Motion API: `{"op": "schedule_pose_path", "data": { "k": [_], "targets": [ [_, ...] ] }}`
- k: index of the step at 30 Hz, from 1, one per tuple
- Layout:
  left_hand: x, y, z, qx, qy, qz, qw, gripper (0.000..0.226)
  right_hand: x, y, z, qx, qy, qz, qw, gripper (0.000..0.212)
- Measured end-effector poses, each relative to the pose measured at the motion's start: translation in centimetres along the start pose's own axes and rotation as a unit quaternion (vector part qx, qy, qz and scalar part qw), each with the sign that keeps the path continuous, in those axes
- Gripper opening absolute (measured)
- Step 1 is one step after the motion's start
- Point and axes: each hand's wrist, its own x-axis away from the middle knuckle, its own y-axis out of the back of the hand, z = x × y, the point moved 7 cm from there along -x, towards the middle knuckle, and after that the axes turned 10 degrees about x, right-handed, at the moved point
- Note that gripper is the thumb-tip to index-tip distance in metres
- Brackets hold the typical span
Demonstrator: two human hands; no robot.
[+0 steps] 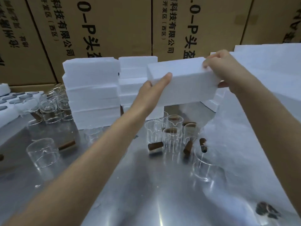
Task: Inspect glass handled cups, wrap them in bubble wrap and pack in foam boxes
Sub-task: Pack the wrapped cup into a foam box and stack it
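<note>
Floating above glass cups [172, 132], plain white foam box [182, 80], left hand [154, 88] flat-fingered, right hand [218, 66] gripping.

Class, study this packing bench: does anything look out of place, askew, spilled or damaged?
Nothing looks broken or spilled. The glass cups stand upright on the metal table. The left foam stack is slightly uneven, its slabs not flush. Both hands, left hand and right hand, hold a foam box tilted above the cups.

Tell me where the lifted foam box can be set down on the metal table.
Bare steel lies nearest you, between the two forearms, bordered by the lone cup on the left and the bubble wrap on the right. Beneath the foam box, the cup cluster crowds the table.
</note>
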Motion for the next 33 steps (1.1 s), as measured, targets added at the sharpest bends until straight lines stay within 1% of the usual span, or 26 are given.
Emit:
{"op": "schedule_pose_path", "data": {
  "k": [3, 5, 7, 8, 9, 12, 14, 16, 17, 18, 19, 20, 21, 22, 23, 24, 25, 26, 27, 28, 29, 30, 31, 32, 33],
  "targets": [
    [-5.1, -3.4, 2.4, 0.036, 0.051, 0.010, 0.998, 0.061, -3.7, -0.6, -3.7, 0.015, -0.059, 0.021, 0.998, 0.029],
    [-7.9, -5.2, 4.4, 0.054, 0.089, 0.020, 0.994, 0.065, -5.7, -1.6, -7.1, 0.016, -0.099, 0.035, 0.994, 0.030],
    [-10.4, -6.5, 6.2, 0.043, 0.113, 0.034, 0.992, 0.070, -7.3, -2.7, -10.0, 0.006, -0.131, 0.040, 0.991, 0.027],
    [-11.6, -6.9, 6.9, 0.034, 0.122, 0.036, 0.991, 0.070, -8.1, -3.3, -11.3, -0.005, -0.150, 0.043, 0.988, 0.030],
    [-12.5, -7.3, 7.5, 0.026, 0.128, 0.036, 0.991, 0.064, -8.8, -3.9, -12.6, -0.014, -0.167, 0.047, 0.985, 0.034],
    [-14.8, -8.3, 9.2, -0.024, 0.150, 0.047, 0.987, 0.036, -10.4, -5.8, -15.8, -0.018, -0.193, 0.064, 0.979, 0.041],
    [-15.6, -8.8, 10.4, -0.050, 0.177, 0.071, 0.980, 0.034, -11.0, -6.8, -17.4, -0.005, -0.202, 0.071, 0.977, 0.043],
    [-15.9, -8.8, 11.4, -0.080, 0.196, 0.085, 0.974, 0.042, -11.3, -7.3, -18.7, 0.007, -0.208, 0.069, 0.976, 0.043],
    [-16.0, -8.6, 11.9, -0.092, 0.206, 0.088, 0.970, 0.046, -11.5, -7.5, -19.0, 0.012, -0.201, 0.065, 0.977, 0.037],
    [-16.0, -8.5, 12.4, -0.097, 0.216, 0.091, 0.967, 0.048, -11.7, -7.6, -19.0, 0.020, -0.184, 0.059, 0.981, 0.025],
    [-16.0, -8.4, 12.9, -0.097, 0.226, 0.094, 0.965, 0.046, -11.9, -7.6, -18.9, 0.043, -0.165, 0.053, 0.984, 0.014],
    [-16.1, -8.3, 13.3, -0.094, 0.233, 0.094, 0.963, 0.042, -12.0, -7.8, -18.7, 0.083, -0.143, 0.052, 0.985, 0.008],
    [-16.2, -8.3, 13.6, -0.089, 0.237, 0.093, 0.963, 0.039, -12.1, -8.0, -18.6, 0.151, -0.119, 0.054, 0.980, 0.012],
    [-16.3, -8.4, 13.5, -0.088, 0.236, 0.092, 0.963, 0.038, -12.2, -8.0, -18.4, 0.248, -0.086, 0.046, 0.964, 0.021],
    [-16.4, -8.6, 13.2, -0.094, 0.228, 0.091, 0.965, 0.038, -12.0, -7.8, -17.6, 0.346, -0.041, 0.015, 0.937, 0.027],
    [-16.6, -8.8, 12.8, -0.111, 0.215, 0.084, 0.967, 0.040, -11.7, -7.7, -16.3, 0.415, 0.017, -0.031, 0.909, 0.029],
    [-16.8, -8.9, 12.3, -0.144, 0.197, 0.066, 0.968, 0.046, -11.2, -7.8, -14.7, 0.435, 0.079, -0.074, 0.894, 0.028],
    [-17.1, -8.9, 11.6, -0.185, 0.177, 0.044, 0.966, 0.055, -10.7, -7.9, -13.2, 0.413, 0.128, -0.090, 0.897, 0.027],
    [-17.2, -8.9, 11.1, -0.222, 0.164, 0.027, 0.961, 0.065, -10.4, -8.2, -12.2, 0.376, 0.159, -0.069, 0.910, 0.026],
    [-17.3, -9.0, 11.0, -0.251, 0.161, 0.019, 0.954, 0.072, -10.2, -8.8, -11.6, 0.357, 0.172, -0.018, 0.918, 0.026],
    [-17.2, -9.2, 11.0, -0.277, 0.159, 0.019, 0.948, 0.074, -10.1, -9.6, -11.4, 0.371, 0.173, 0.044, 0.911, 0.027],
    [-17.1, -9.3, 11.0, -0.298, 0.157, 0.023, 0.941, 0.072, -9.8, -10.2, -11.3, 0.407, 0.176, 0.093, 0.891, 0.032],
    [-16.9, -9.3, 11.2, -0.314, 0.157, 0.030, 0.936, 0.070, -9.6, -10.5, -11.5, 0.444, 0.179, 0.121, 0.870, 0.040],
    [-16.6, -9.3, 11.4, -0.327, 0.157, 0.038, 0.931, 0.070, -9.4, -10.6, -11.6, 0.474, 0.184, 0.131, 0.851, 0.049],
    [-16.3, -9.3, 11.6, -0.342, 0.152, 0.045, 0.926, 0.070, -9.2, -10.7, -11.8, 0.496, 0.194, 0.124, 0.837, 0.056]
  ]
}}
